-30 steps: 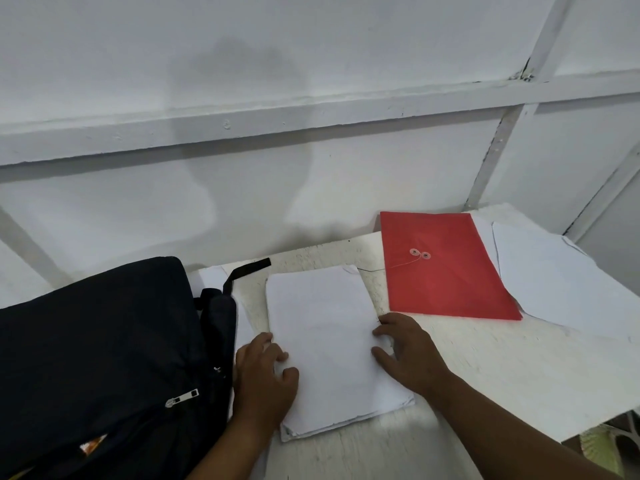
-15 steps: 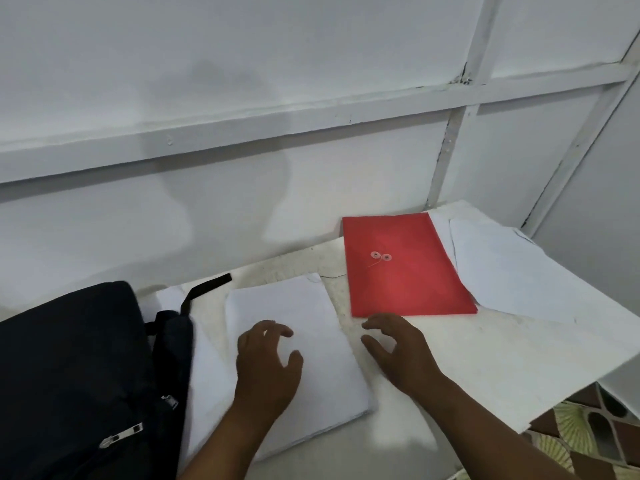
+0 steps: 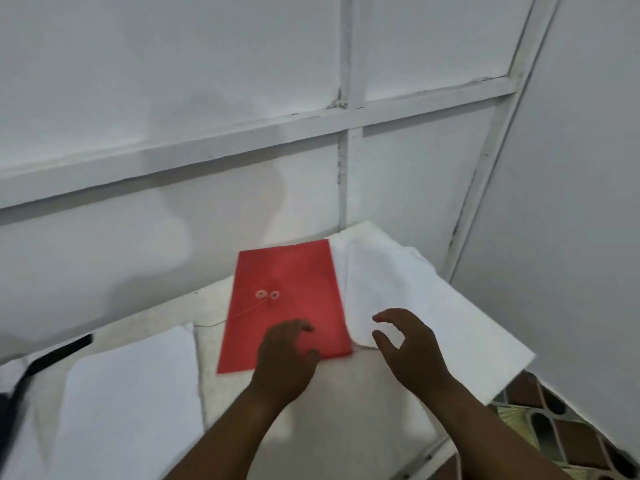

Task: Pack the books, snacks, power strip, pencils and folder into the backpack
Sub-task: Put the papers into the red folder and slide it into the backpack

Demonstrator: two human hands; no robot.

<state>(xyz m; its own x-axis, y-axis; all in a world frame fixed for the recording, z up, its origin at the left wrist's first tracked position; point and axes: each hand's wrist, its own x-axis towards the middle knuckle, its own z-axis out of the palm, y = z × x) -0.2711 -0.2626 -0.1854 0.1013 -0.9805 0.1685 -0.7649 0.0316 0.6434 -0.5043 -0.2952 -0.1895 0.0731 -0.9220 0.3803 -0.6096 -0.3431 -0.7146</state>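
Here is the flat red folder with its two round string-tie buttons (image 3: 284,299), lying face up on the white desk (image 3: 467,341). Its long axis runs away from the person toward the white panelled wall (image 3: 173,98), leaning slightly right at the far end, with the short near edge facing the person. The buttons sit side by side on the left half, and a thin string trails off them toward the folder's left edge.

The left hand (image 3: 285,358) hangs over the folder's near right corner, fingers loosely curved, gripping nothing; I cannot tell whether the fingertips touch the red surface. The right hand (image 3: 407,344) is just to the right, over the loose white sheets (image 3: 398,282) that lie beside the folder and slip a little under its right edge. Its fingers and thumb are spread in an open arc, with a clear gap between them, holding nothing.

The two hands are close, side by side but apart.

Over on the left, a stack of white paper (image 3: 128,393) rests flat on the desk, well clear of the folder. At the far left edge, a black strap (image 3: 55,355) and a dark sliver of the black backpack (image 3: 7,420) poke into view, blurred.
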